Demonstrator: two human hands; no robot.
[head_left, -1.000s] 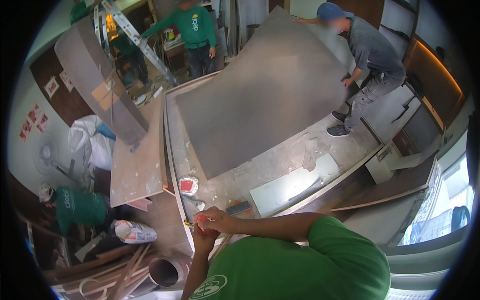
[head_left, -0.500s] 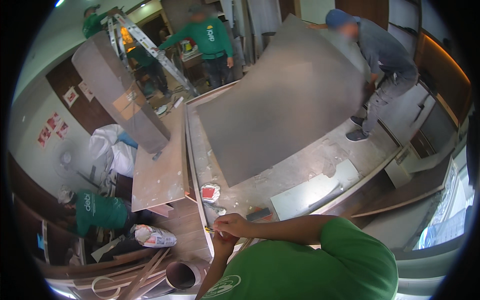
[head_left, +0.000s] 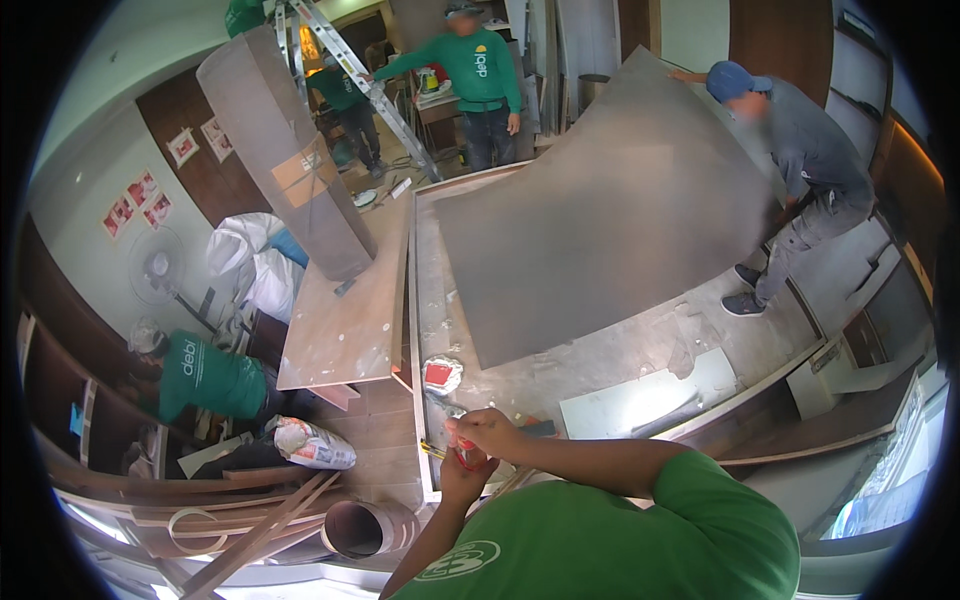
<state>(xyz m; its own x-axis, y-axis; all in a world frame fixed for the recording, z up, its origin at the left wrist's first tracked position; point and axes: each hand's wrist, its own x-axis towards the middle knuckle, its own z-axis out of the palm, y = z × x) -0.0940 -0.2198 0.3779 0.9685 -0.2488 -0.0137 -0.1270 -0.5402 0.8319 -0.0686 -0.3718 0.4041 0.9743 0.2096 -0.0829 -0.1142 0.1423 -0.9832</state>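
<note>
Close together at the near left corner of the large work table are my two hands. My left hand is closed around a small red object, mostly covered by fingers. Over it, my right hand is bent inward, its fingertips meeting at the same spot. Whatever the right fingers pinch is too small to make out. A thin yellow-and-black piece shows just left of the hands. Beyond them lies a red square item on crumpled silver wrapping. A dark block is partly behind my right wrist.
A co-worker in grey holds up a large brown sheet bending over the table. Left of it, a tall roll stands on a plywood bench. A stepladder, other co-workers, a white sack and wood strips surround.
My view has shifted, so the scene sits further right. The red object now shows between my hands. The brown sheet remains lifted by the co-worker.
</note>
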